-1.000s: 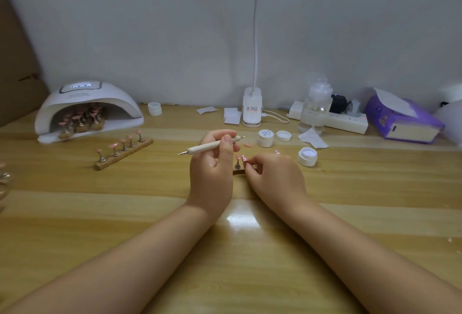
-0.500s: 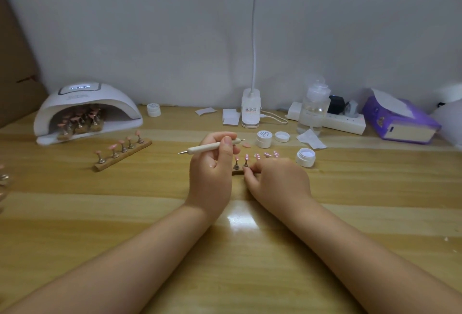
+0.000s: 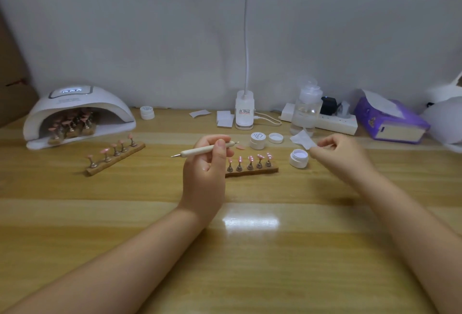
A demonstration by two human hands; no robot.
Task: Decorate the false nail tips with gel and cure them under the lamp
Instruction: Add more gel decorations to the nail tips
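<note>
My left hand (image 3: 205, 163) grips a white dotting pen (image 3: 200, 150) held level, its metal tip pointing left. Just right of that hand, a wooden stand (image 3: 252, 171) carries several pink nail tips with white dots. My right hand (image 3: 342, 153) is off to the right of the stand, its fingertips pinched on the near corner of a white wipe (image 3: 301, 138) that lies on the desk. An open jar of pale gel (image 3: 298, 158) sits between the stand and that hand. At far left, the white curing lamp (image 3: 75, 103) holds more stands of pink tips (image 3: 72, 123).
A second wooden stand of pink tips (image 3: 116, 158) lies in front of the lamp. A closed white jar (image 3: 257, 140), a loose lid (image 3: 275, 138) and a loose pink tip (image 3: 240, 147) sit behind the stand. A pump bottle (image 3: 306, 111), power strip (image 3: 335, 123) and purple tissue box (image 3: 390, 123) line the back.
My right hand left the stand and moved right to the white wipe, uncovering the row of dotted tips. The left hand keeps the pen in place.
</note>
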